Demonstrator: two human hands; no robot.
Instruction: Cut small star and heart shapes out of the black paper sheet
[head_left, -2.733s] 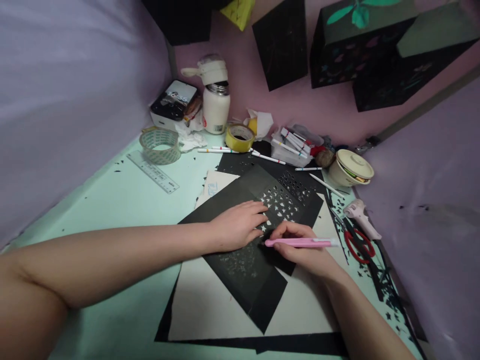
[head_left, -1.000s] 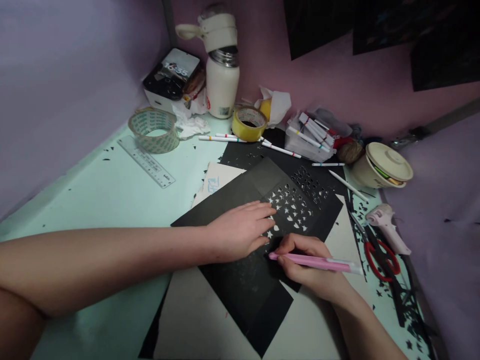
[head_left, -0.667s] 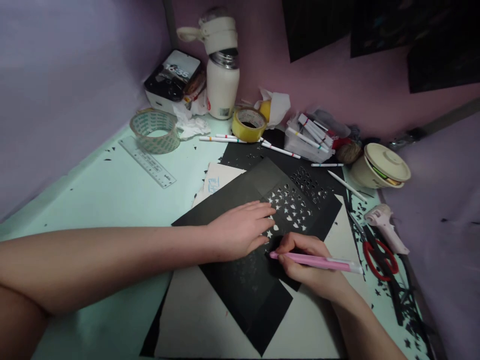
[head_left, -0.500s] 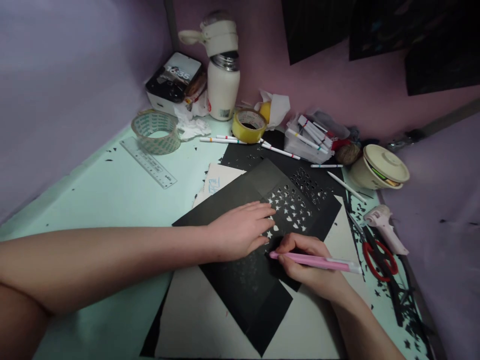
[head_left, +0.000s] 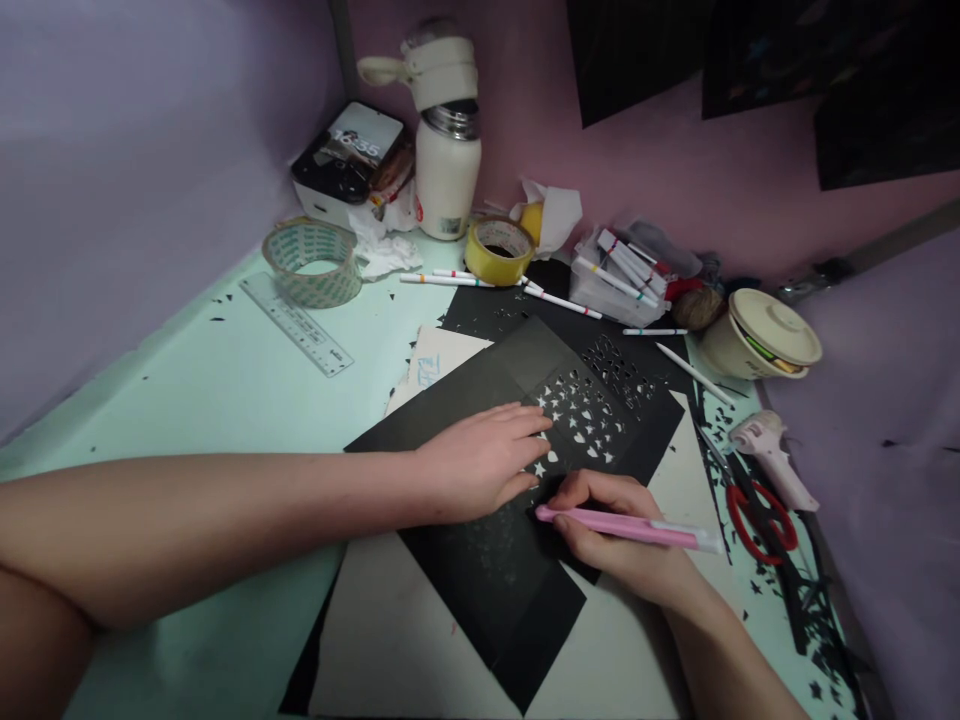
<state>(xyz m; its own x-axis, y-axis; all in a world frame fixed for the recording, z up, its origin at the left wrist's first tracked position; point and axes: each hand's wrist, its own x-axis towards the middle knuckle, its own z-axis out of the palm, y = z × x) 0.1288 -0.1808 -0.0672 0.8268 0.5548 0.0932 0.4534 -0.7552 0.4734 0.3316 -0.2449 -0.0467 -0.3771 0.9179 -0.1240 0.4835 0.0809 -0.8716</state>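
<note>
A sheet of black paper [head_left: 450,420] lies slantwise before me, with small star and heart shapes cut through its upper right part. My left hand [head_left: 484,465] rests flat on it, fingers spread beside the cut-outs. In my right hand [head_left: 615,520] is a pink pen-shaped craft knife [head_left: 637,527], gripped like a pencil. Its tip meets the black paper just below my left thumb; the blade itself is too small to make out. Under the black paper is a pale board [head_left: 390,640].
Scissors with red handles [head_left: 759,520], a glue gun [head_left: 772,460] and black scraps lie on the right. A ruler [head_left: 296,325] and a clear tape roll [head_left: 311,262] are on the left. Behind stand a white bottle [head_left: 448,180], yellow tape [head_left: 499,250], several markers and a lidded bowl [head_left: 769,335].
The knife tip has shifted very slightly left and down with my right hand. My left hand and the paper stay in place.
</note>
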